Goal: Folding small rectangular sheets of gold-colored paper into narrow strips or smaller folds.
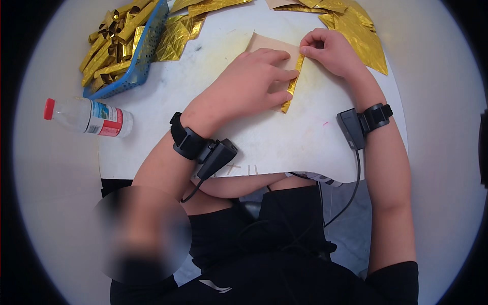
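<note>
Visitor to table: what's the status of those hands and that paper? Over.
Left hand spread on tan paper sheet. Right hand pinching upper end of gold edge. Blue basket, bottle off left, clear of sheet.

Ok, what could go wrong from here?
The left hand spreads over the paper while the right hand pinches the far end of the gold strip, so uneven pressure could skew it. The basket is heaped with gold tubes; a bump might spill some. The bottle near the table's left edge might get knocked off.
</note>
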`<state>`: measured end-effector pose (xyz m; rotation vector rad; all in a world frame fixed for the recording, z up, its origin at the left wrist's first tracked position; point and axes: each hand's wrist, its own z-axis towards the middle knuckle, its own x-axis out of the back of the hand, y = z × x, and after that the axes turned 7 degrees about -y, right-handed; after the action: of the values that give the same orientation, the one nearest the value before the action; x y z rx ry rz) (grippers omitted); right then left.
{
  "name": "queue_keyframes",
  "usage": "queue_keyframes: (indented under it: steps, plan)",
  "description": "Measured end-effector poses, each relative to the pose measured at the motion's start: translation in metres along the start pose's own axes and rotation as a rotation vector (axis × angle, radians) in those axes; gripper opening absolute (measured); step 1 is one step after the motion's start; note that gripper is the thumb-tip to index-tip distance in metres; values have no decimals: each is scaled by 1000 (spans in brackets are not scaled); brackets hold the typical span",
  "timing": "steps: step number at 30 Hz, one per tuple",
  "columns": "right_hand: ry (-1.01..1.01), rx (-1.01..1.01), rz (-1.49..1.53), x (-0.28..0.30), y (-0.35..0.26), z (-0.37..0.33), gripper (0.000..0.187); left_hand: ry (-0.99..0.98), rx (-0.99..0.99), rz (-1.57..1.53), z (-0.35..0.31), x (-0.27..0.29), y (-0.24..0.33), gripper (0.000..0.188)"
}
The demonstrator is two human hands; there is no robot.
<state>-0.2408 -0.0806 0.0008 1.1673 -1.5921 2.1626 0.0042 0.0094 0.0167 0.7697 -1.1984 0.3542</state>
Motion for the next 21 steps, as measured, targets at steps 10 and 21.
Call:
queue_keyframes:
  steps: [10, 21]
  plan:
    - [-60, -30, 1, 4, 1, -2, 28, -5, 5, -12, 0, 2, 2, 47]
    - [-144, 117, -235, 1, 6, -8, 77, -7, 22, -47, -1, -2, 0, 50]
